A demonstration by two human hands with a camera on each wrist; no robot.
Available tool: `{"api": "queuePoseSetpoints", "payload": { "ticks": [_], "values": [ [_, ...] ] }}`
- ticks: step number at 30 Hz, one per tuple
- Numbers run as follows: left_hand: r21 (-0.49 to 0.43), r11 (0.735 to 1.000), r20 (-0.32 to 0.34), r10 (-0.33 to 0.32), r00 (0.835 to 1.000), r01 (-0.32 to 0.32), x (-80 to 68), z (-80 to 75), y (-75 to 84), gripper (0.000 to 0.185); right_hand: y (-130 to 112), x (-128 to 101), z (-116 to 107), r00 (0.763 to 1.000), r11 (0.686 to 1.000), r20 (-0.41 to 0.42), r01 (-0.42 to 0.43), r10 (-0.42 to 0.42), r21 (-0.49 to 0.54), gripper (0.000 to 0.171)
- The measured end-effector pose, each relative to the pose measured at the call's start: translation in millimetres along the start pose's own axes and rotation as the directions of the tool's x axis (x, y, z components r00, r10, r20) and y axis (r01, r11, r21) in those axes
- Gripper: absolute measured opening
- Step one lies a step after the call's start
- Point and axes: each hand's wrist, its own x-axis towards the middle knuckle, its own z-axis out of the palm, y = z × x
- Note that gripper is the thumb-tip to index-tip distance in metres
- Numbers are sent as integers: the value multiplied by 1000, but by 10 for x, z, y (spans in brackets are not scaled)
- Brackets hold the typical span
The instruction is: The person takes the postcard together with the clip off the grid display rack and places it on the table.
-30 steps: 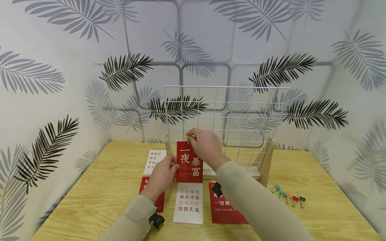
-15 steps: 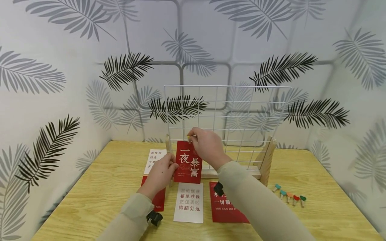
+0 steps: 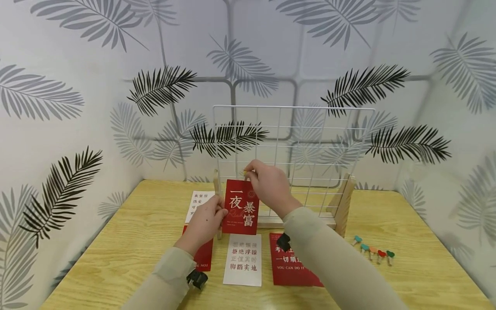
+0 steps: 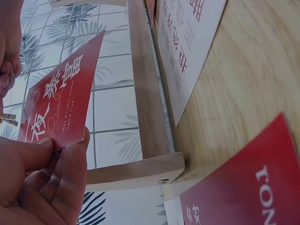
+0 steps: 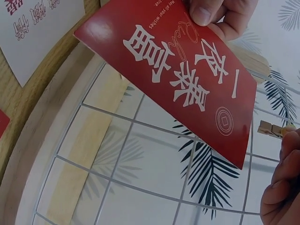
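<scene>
A red card with white characters (image 3: pixel 242 211) stands upright in front of the white wire grid (image 3: pixel 310 146). My left hand (image 3: pixel 205 219) pinches it by its lower left edge between thumb and fingers, as the left wrist view shows (image 4: pixel 65 98). Near the top of the card, my right hand (image 3: pixel 269 185) pinches a small wooden clothespin (image 5: pixel 271 129) with a yellow top. In the right wrist view the clothespin points toward the card, with a gap between them. Wooden feet (image 3: pixel 341 209) hold the grid up.
Several cards lie on the wooden table (image 3: pixel 116 241): a white one (image 3: pixel 242 267) in front, a red one (image 3: pixel 290 271) under my right forearm, and a white one (image 3: pixel 197 202) and a red one (image 3: pixel 204 256) on the left. Several clothespins with coloured heart tops (image 3: pixel 373 249) lie at right.
The card and my left hand have shifted slightly left. My right hand has moved a little up and right with the clothespin, away from the card's top edge.
</scene>
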Motion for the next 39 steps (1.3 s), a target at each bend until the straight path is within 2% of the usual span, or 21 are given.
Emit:
{"api": "queuePoseSetpoints", "payload": {
  "ticks": [10, 18, 25, 39],
  "values": [
    [32, 999, -6, 20, 1000, -20, -53, -63, 32, 9, 43, -56, -154, 999, 996, 36, -11, 8, 87, 12],
    [42, 999, -20, 28, 999, -28, -129, -148, 46, 10, 111, -134, -257, 999, 997, 51, -8, 4, 77, 13],
    [48, 997, -30, 58, 998, -57, -192, -207, 48, 9, 149, -193, -339, 995, 993, 91, -39, 29, 110, 15],
    [26, 999, -38, 31, 999, -30, -327, -387, 45, 8, 358, -388, -539, 985, 986, 146, -109, 90, 128, 18]
  ]
}}
